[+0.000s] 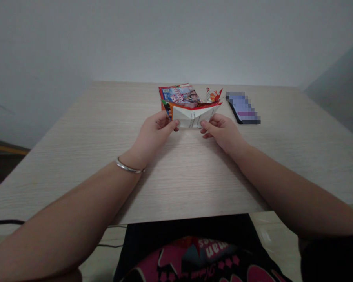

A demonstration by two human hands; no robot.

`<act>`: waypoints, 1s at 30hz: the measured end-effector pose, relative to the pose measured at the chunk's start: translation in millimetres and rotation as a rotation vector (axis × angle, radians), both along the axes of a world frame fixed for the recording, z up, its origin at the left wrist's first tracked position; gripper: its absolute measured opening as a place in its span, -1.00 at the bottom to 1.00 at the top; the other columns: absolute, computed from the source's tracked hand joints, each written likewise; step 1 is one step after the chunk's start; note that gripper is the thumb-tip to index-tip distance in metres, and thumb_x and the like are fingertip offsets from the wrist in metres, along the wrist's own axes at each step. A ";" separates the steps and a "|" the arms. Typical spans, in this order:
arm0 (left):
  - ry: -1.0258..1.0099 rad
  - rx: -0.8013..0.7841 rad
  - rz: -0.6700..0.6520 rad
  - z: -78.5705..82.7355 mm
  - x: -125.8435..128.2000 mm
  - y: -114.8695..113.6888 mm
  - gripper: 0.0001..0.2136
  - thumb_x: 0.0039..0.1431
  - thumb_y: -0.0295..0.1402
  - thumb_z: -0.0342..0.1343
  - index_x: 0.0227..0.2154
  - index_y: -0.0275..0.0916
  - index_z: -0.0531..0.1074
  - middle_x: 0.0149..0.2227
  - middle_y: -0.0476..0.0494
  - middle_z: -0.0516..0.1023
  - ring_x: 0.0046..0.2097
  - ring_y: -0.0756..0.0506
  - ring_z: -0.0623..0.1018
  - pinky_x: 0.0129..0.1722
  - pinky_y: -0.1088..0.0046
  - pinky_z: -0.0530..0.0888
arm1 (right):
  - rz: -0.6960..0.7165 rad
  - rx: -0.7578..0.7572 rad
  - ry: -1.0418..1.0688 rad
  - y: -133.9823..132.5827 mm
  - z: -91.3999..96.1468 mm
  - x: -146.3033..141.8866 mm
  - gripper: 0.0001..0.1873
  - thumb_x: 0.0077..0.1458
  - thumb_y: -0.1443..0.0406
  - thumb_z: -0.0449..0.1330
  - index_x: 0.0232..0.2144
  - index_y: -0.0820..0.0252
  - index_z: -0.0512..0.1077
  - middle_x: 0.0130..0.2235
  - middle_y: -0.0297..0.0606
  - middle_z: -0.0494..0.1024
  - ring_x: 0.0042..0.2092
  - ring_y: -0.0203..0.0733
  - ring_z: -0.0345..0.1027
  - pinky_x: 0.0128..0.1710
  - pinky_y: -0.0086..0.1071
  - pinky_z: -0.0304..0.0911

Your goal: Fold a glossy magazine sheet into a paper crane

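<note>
Between my two hands is a piece of folded paper (191,117), white with printed lines on the near side and red and orange along its upper edge. My left hand (157,129) pinches its left end, thumb in front. At the right end, my right hand (220,131) grips it the same way, with the lower fingers curled below. The paper is held up over the table, creased near its middle. Just behind it lie colourful printed leaflets (181,94), partly hidden by the paper. A small red and white folded paper piece (214,95) shows behind its right end.
A phone (243,109) with a blurred screen lies to the right of the leaflets. The light wood-grain table (176,176) meets a pale wall (176,39) at the back. Dark cables (6,222) run near the table's front left edge.
</note>
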State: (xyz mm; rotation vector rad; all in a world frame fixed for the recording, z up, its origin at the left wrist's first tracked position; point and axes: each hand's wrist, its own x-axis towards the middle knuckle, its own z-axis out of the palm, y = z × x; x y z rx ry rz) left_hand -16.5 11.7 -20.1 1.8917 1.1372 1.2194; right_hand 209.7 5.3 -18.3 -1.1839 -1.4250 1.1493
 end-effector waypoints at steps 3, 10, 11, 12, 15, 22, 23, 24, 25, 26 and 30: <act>0.009 -0.003 -0.022 -6.1 -1.1 3.1 -0.88 0.27 -0.36 0.16 -0.18 -0.22 0.52 -0.22 -0.15 0.67 -0.27 -0.07 0.63 -0.24 0.37 0.60 | 0.000 0.028 -0.025 0.8 -0.8 0.8 -0.69 0.05 0.05 0.40 -0.40 0.10 0.45 -0.43 -0.37 0.57 -0.37 -0.29 0.45 -0.41 -0.41 0.43; 0.062 0.041 -0.065 -13.6 -0.8 7.7 -0.86 0.32 -0.27 0.12 -0.19 -0.20 0.50 -0.20 -0.15 0.66 -0.21 -0.09 0.62 -0.21 0.38 0.57 | -0.008 0.174 -0.199 1.6 -6.8 2.9 -0.65 0.05 0.01 0.40 -0.47 0.12 0.45 -0.48 -0.38 0.50 -0.42 -0.27 0.36 -0.37 -0.32 0.34; 0.094 0.057 -0.061 -11.8 0.0 6.1 -0.87 0.32 -0.28 0.11 -0.20 -0.20 0.50 -0.20 -0.15 0.66 -0.20 -0.10 0.61 -0.20 0.37 0.56 | -0.014 0.192 -0.230 0.9 -6.8 2.9 -0.65 0.05 0.03 0.41 -0.48 0.12 0.45 -0.48 -0.37 0.51 -0.41 -0.25 0.37 -0.35 -0.30 0.33; 0.135 0.075 -0.060 -9.3 1.0 3.9 -0.88 0.31 -0.30 0.10 -0.23 -0.21 0.49 -0.21 -0.15 0.65 -0.20 -0.10 0.60 -0.20 0.36 0.55 | -0.015 0.207 -0.257 -0.1 -6.5 2.6 -0.66 0.06 0.04 0.41 -0.48 0.12 0.45 -0.47 -0.36 0.52 -0.38 -0.23 0.38 -0.33 -0.29 0.33; 0.263 0.134 -0.058 -0.4 3.6 -3.1 -0.87 0.31 -0.32 0.06 -0.34 -0.18 0.46 -0.28 -0.10 0.60 -0.25 -0.10 0.55 -0.24 0.36 0.49 | 0.019 0.223 -0.304 -3.4 -3.7 1.1 -0.71 0.06 0.08 0.42 -0.45 0.12 0.49 -0.41 -0.32 0.56 -0.31 -0.17 0.43 -0.27 -0.28 0.35; 0.333 0.140 -0.075 5.1 5.5 -8.3 -0.81 0.31 -0.31 0.04 -0.44 -0.16 0.34 -0.48 0.02 0.39 -0.43 -0.04 0.39 -0.43 0.43 0.30 | 0.104 0.171 -0.307 -6.2 -0.6 -1.8 -0.76 0.07 0.10 0.41 -0.41 0.10 0.52 -0.39 -0.33 0.59 -0.31 -0.17 0.42 -0.27 -0.27 0.38; 0.306 0.138 -0.081 4.3 6.1 -8.5 -0.83 0.32 -0.31 0.04 -0.42 -0.16 0.34 -0.47 0.02 0.40 -0.42 -0.04 0.39 -0.42 0.44 0.31 | 0.119 0.159 -0.297 -5.9 -1.2 -2.0 -0.77 0.07 0.11 0.40 -0.42 0.11 0.51 -0.38 -0.33 0.59 -0.31 -0.18 0.42 -0.26 -0.26 0.38; 0.273 0.134 -0.087 3.5 6.8 -8.6 -0.85 0.32 -0.31 0.04 -0.39 -0.15 0.34 -0.45 0.02 0.41 -0.40 -0.04 0.40 -0.40 0.44 0.33 | 0.131 0.150 -0.288 -5.6 -1.8 -2.2 -0.77 0.07 0.12 0.39 -0.42 0.11 0.50 -0.38 -0.33 0.59 -0.32 -0.18 0.42 -0.25 -0.26 0.39; 0.242 0.126 -0.095 3.0 7.6 -8.9 -0.88 0.32 -0.32 0.04 -0.36 -0.15 0.35 -0.41 0.00 0.43 -0.38 -0.04 0.42 -0.36 0.43 0.36 | 0.139 0.142 -0.282 -5.3 -2.4 -2.5 -0.77 0.08 0.13 0.38 -0.44 0.12 0.49 -0.38 -0.33 0.58 -0.32 -0.19 0.42 -0.24 -0.25 0.40; 0.214 0.113 -0.106 2.6 8.3 -9.1 -0.92 0.31 -0.33 0.04 -0.32 -0.15 0.35 -0.38 -0.01 0.45 -0.34 -0.05 0.44 -0.33 0.42 0.39 | 0.144 0.138 -0.278 -5.2 -3.0 -2.7 -0.77 0.08 0.14 0.37 -0.45 0.12 0.48 -0.39 -0.33 0.57 -0.32 -0.19 0.42 -0.24 -0.24 0.40; 0.135 0.038 -0.148 3.3 9.8 -10.0 -0.96 0.27 -0.37 0.06 -0.32 -0.16 0.35 -0.32 -0.05 0.48 -0.29 -0.08 0.49 -0.25 0.37 0.45 | 0.125 0.167 -0.214 -5.4 -4.8 -3.3 -0.71 0.04 0.08 0.43 -0.42 0.10 0.46 -0.39 -0.35 0.56 -0.31 -0.19 0.42 -0.26 -0.27 0.40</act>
